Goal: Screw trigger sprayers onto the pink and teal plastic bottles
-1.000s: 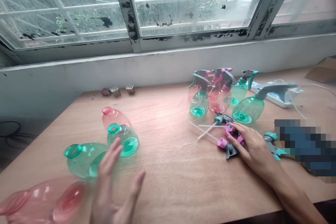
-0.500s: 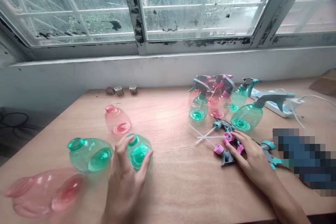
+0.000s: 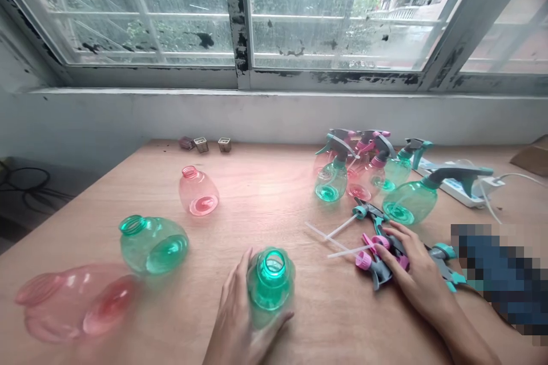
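Clasping partly hidden green bottle: left fingers | covering pink-trimmed sprayer: right fingers, grip unclear

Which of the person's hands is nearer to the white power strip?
Right. The right hand rests on the loose spray heads, on the near side of the power strip; the left hand is much farther left, around an open green bottle.

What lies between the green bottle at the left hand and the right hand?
The head view shows bare wooden tabletop first, then white dip tubes and pink-collared spray triggers.
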A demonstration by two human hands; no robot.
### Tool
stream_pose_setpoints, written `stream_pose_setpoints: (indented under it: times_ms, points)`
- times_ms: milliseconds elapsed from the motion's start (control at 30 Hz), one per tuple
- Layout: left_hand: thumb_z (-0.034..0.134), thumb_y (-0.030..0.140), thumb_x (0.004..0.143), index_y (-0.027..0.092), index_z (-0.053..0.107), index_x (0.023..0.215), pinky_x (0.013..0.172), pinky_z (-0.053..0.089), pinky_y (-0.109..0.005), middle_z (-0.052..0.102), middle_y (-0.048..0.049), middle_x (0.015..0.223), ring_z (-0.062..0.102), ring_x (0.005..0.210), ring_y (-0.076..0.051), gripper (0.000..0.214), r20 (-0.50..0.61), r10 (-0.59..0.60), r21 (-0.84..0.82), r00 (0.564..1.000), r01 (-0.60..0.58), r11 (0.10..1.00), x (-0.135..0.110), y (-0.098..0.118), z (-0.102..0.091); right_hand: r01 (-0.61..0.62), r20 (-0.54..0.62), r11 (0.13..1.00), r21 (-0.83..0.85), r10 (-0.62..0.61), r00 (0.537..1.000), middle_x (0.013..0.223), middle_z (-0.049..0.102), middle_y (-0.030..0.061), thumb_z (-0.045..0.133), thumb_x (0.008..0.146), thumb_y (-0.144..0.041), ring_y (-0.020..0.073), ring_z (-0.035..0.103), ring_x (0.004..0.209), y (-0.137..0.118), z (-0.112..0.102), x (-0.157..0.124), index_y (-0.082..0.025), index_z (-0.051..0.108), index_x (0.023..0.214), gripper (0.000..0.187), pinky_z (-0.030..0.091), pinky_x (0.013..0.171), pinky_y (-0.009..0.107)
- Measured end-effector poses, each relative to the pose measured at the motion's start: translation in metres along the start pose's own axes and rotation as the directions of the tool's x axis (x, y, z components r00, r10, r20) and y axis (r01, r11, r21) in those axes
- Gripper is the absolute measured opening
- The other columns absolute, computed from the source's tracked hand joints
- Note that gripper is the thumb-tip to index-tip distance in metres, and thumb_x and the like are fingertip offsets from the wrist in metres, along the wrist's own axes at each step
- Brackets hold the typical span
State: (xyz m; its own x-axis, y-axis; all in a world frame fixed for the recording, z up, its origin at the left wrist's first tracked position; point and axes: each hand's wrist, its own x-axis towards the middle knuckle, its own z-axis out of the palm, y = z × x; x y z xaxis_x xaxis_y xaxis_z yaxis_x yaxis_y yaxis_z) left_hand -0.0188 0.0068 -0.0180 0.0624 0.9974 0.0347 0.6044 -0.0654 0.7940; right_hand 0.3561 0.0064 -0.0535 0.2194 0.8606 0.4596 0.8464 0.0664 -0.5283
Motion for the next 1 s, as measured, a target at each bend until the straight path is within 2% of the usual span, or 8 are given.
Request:
stream_pose_setpoints:
  times_ms: [200, 333, 500, 600, 667, 767, 867, 1000]
  points:
    - [0.073, 0.064, 0.080, 0.032, 0.030, 0.158, 0.131, 0.033, -0.067, 0.045, -0.0097, 0.164, 0.040, 0.155, -0.034, 0.095, 0.135, 0.083, 0.050, 0.987, -0.091, 0.995, -0.002, -0.006, 0.001, 0.155, -0.071, 0.983, -0.100, -0.162, 0.984, 0.156, 0.047, 0.0189, 0.051, 0.104, -0.050, 0.0427, 0.048, 0.143, -0.018, -0.006, -0.004, -0.022, 0.060, 0.127, 0.037, 0.039, 0.115, 0.063]
    - [0.080, 0.063, 0.074, 0.032, 0.028, 0.160, 0.135, 0.021, -0.066, 0.039, -0.0080, 0.168, 0.031, 0.160, -0.033, 0.105, 0.263, 0.082, 0.047, 0.961, -0.098, 0.994, 0.001, -0.002, -0.001, 0.215, 0.023, 0.964, -0.157, -0.214, 0.976, 0.159, 0.046, 0.0167, 0.051, 0.104, -0.051, 0.0411, 0.049, 0.143, -0.033, -0.008, -0.011, -0.026, 0.056, 0.137, 0.042, 0.040, 0.114, 0.063]
    - [0.084, 0.058, 0.072, 0.045, 0.021, 0.159, 0.137, 0.017, -0.063, 0.034, 0.0022, 0.170, 0.023, 0.162, -0.030, 0.108, 0.313, 0.073, -0.087, 0.947, -0.048, 0.995, 0.000, 0.011, -0.008, 0.187, 0.053, 0.965, -0.183, -0.180, 0.982, 0.156, 0.051, 0.0153, 0.055, 0.102, -0.051, 0.0385, 0.052, 0.140, -0.042, -0.008, -0.017, -0.027, 0.055, 0.141, 0.045, 0.041, 0.115, 0.060]
    - [0.078, 0.064, 0.076, 0.048, 0.021, 0.158, 0.136, 0.018, -0.063, 0.033, 0.0031, 0.171, 0.026, 0.161, -0.029, 0.102, 0.262, 0.092, -0.211, 0.961, -0.036, 0.977, -0.002, 0.015, -0.011, 0.108, 0.031, 0.982, -0.156, -0.105, 0.994, 0.154, 0.051, 0.0196, 0.052, 0.104, -0.046, 0.0385, 0.051, 0.142, -0.034, -0.007, 0.005, -0.020, 0.058, 0.136, 0.042, 0.043, 0.115, 0.058]
    - [0.077, 0.066, 0.076, 0.043, 0.023, 0.159, 0.137, 0.013, -0.062, 0.031, -0.0001, 0.172, 0.025, 0.162, -0.029, 0.102, 0.238, 0.107, -0.276, 0.965, -0.038, 0.960, -0.003, 0.017, -0.012, 0.074, 0.092, 0.979, -0.191, -0.057, 0.994, 0.154, 0.052, 0.0218, 0.048, 0.105, -0.036, 0.0400, 0.050, 0.143, -0.026, -0.008, 0.034, -0.017, 0.059, 0.136, 0.038, 0.043, 0.115, 0.060]
    - [0.074, 0.068, 0.078, 0.032, 0.025, 0.160, 0.137, 0.013, -0.060, 0.028, -0.0078, 0.173, 0.022, 0.162, -0.030, 0.102, 0.215, 0.089, -0.324, 0.972, -0.015, 0.946, -0.003, 0.020, -0.013, 0.089, 0.199, 0.979, -0.181, -0.053, 0.979, 0.145, 0.062, 0.0165, 0.044, 0.105, -0.018, 0.0310, 0.057, 0.138, -0.017, -0.007, 0.081, -0.021, 0.060, 0.139, 0.037, 0.046, 0.116, 0.051]
    - [0.066, 0.067, 0.084, 0.028, 0.028, 0.157, 0.133, 0.028, -0.056, 0.041, -0.0128, 0.165, 0.039, 0.154, -0.029, 0.092, 0.180, 0.076, -0.377, 0.981, -0.003, 0.926, -0.005, 0.025, -0.015, 0.103, 0.319, 0.977, -0.186, -0.039, 0.947, 0.138, 0.065, 0.0118, 0.063, 0.103, -0.029, 0.0275, 0.067, 0.121, -0.014, -0.004, 0.110, -0.020, 0.064, 0.132, 0.031, 0.056, 0.103, 0.051]
    - [0.067, 0.063, 0.087, 0.028, 0.039, 0.146, 0.126, 0.040, -0.050, 0.057, -0.0097, 0.148, 0.055, 0.140, -0.026, 0.074, 0.129, 0.087, -0.446, 0.988, -0.020, 0.895, -0.005, 0.029, -0.016, 0.121, 0.342, 0.970, -0.210, -0.043, 0.939, 0.131, 0.067, 0.0100, 0.066, 0.102, -0.035, 0.0246, 0.070, 0.109, -0.019, 0.002, 0.115, -0.019, 0.065, 0.128, 0.031, 0.061, 0.092, 0.046]
